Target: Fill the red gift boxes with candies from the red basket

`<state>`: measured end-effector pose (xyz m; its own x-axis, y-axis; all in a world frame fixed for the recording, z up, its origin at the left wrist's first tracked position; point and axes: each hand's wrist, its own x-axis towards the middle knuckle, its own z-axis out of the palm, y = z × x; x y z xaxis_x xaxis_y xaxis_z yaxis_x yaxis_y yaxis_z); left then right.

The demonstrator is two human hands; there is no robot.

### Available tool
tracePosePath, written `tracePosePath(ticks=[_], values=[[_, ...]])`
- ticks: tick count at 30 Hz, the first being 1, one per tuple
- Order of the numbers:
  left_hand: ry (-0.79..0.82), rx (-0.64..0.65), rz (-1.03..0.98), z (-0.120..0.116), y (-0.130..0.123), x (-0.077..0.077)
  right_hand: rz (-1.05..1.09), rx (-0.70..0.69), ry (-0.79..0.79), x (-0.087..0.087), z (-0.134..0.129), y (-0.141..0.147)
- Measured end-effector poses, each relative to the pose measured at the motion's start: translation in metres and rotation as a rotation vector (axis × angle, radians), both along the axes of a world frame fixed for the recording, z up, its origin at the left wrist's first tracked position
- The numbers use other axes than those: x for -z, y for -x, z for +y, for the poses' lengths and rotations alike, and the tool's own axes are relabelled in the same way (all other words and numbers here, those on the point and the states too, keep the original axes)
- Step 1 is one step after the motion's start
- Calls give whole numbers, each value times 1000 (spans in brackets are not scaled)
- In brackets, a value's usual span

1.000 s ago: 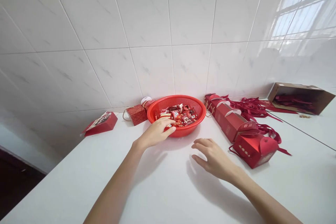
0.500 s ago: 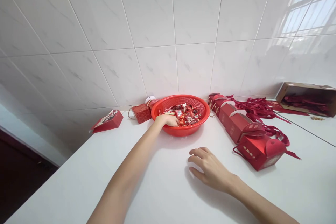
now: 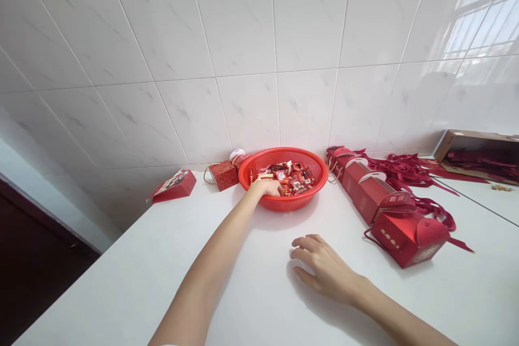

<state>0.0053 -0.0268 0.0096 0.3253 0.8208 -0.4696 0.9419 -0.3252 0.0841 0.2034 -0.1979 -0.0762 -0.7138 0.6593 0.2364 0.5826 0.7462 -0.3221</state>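
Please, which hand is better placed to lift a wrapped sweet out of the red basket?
Probably the left hand: it is inside the red basket, at the wrapped sweets. The right hand is outside, over the white table.

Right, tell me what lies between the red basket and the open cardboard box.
In the head view, a row of red gift boxes and a tangle of dark red ribbons lie between the red basket and the open cardboard box.

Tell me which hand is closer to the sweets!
Left. The left hand is inside the red basket, right at the sweets; the right hand is outside it, nearer you, at the white table.
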Motion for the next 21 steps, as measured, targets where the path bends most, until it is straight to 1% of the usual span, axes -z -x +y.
tracePosePath(ticks=[6,13,21], values=[[10,-39,-24,-3,-1,0,-4,-12,-13,2,0,2],[7,-27,-30,-6,-2,-2,-10,-15,-6,1,-1,1],[11,-4,1,-4,-2,-1,-12,-28,-4,2,-1,3]])
